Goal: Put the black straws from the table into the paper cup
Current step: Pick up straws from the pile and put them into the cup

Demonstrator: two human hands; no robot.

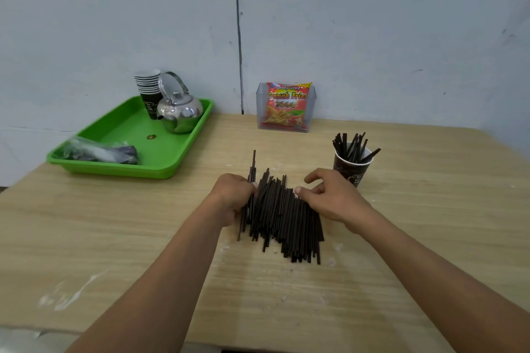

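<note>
Before the "French Fries" packet [285, 106], left hand [233, 199] grip round black straws [284, 218], right hand [332, 199] grip loose, empty

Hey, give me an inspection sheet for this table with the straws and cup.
Surface: wooden table, pale smears in places.
Job's things: pile of black straws lying between the hands; paper cup upright to its right, some straws standing inside.
Clutter: green tray holding stacked cups, metal kettle, plastic bag; snack packet in clear holder by wall.
Hands: left hand curls over pile's left edge; right hand at its right side, thumb touching straws.
Cables: thin dark line down wall, cable or seam, cannot tell.
Surroundings: pale scuffed wall.
</note>
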